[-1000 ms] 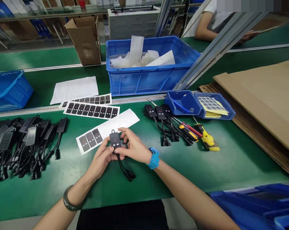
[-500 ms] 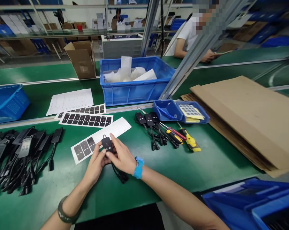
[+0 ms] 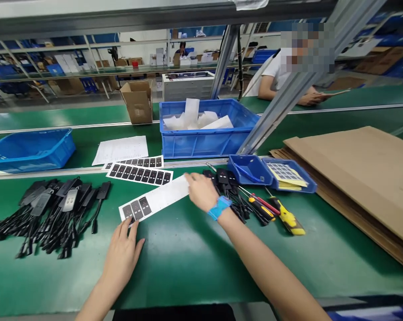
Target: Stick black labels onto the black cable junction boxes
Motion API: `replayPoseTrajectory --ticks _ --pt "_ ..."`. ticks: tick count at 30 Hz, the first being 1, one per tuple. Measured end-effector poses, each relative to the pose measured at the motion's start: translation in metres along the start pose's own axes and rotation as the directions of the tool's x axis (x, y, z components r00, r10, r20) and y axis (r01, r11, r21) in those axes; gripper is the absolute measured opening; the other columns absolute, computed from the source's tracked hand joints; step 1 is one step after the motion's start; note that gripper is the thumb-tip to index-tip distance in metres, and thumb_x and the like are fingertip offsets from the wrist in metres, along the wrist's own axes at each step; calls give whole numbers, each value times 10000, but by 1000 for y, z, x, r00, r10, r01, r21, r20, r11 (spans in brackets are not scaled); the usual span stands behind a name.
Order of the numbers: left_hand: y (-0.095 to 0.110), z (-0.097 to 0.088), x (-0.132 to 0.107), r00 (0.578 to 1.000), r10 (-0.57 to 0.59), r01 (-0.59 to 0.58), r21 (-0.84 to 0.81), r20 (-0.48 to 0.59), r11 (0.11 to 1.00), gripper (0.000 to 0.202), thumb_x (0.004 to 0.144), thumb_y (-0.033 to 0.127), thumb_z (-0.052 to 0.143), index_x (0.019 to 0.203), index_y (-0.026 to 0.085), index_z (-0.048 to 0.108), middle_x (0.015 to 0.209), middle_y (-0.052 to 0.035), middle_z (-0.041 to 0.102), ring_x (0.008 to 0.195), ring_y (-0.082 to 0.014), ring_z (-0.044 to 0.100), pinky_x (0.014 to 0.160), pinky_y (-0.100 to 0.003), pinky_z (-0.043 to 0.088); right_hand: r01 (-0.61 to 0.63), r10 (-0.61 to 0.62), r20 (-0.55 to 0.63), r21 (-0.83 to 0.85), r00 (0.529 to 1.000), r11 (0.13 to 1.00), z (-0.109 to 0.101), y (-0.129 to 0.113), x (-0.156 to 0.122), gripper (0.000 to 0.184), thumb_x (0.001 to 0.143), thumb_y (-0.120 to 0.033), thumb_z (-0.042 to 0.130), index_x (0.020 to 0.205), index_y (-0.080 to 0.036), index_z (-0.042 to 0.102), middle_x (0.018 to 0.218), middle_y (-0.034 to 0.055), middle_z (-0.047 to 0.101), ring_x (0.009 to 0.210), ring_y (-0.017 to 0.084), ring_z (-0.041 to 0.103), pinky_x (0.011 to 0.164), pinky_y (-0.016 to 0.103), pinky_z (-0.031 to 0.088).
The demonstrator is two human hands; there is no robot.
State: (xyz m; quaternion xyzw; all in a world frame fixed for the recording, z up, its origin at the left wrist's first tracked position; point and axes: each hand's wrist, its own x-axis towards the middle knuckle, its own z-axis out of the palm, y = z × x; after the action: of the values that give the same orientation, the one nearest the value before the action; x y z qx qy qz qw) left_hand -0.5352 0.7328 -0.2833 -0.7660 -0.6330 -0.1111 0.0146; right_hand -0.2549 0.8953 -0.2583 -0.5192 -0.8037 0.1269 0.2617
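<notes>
My left hand [image 3: 123,252] lies flat and open on the green table, its fingertips on the near end of a white sticker sheet [image 3: 161,199] that carries three black labels. My right hand [image 3: 201,191], with a blue wristband, hovers over the sheet's far end with loosely stretched fingers and nothing visible in it. Just right of it lies a small group of black cabled devices [image 3: 225,177]. A large pile of the same black devices [image 3: 54,207] lies to the left.
Two full label sheets [image 3: 139,174] and a printed paper [image 3: 121,150] lie behind. Screwdrivers [image 3: 278,213], two small blue bins [image 3: 254,171], a blue crate of white sheets [image 3: 208,138], cardboard sheets [image 3: 355,169], a blue basket [image 3: 30,150]. A person sits across the belt [image 3: 274,73].
Both hands have let go of the black device they held. The right hand has swung toward the group of devices; the left hand has dropped flat by the sheet. The view has tilted upward.
</notes>
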Motion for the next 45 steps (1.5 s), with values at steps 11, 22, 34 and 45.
replayPoseTrajectory --ticks 11,22,34,45 --pt "2 0 2 1000 27 -25 167 -7 986 381 947 327 522 1229 90 619 1260 -220 620 1126 -359 601 1004 -555 455 202 -244 251 179 937 963 94 -80 19 233 871 -214 685 1088 -130 704 1100 122 616 1042 242 573 947 382 478" --pt "-2 3 5 998 49 -54 144 36 988 390 953 305 493 1241 76 624 1261 -230 639 1138 -362 625 1007 -562 473 223 -231 222 59 947 973 90 -93 5 677 814 -335 769 1382 -92 493 1178 180 641 1111 321 573 948 476 457" --pt "3 -6 8 998 33 -38 112 44 993 353 936 296 500 1209 123 641 1230 -202 657 1063 -336 651 1020 -555 439 297 -288 -73 277 955 914 96 -82 -2 167 949 -243 589 1010 -229 744 1185 110 680 1104 248 597 969 441 464" --pt "-69 -38 99 899 -431 435 253 -74 864 360 935 309 388 1090 35 564 1056 -296 586 933 -402 628 657 -437 517 69 218 -275 754 936 654 11 -57 -28 172 925 -341 604 942 -231 735 941 53 600 874 189 587 725 325 492"
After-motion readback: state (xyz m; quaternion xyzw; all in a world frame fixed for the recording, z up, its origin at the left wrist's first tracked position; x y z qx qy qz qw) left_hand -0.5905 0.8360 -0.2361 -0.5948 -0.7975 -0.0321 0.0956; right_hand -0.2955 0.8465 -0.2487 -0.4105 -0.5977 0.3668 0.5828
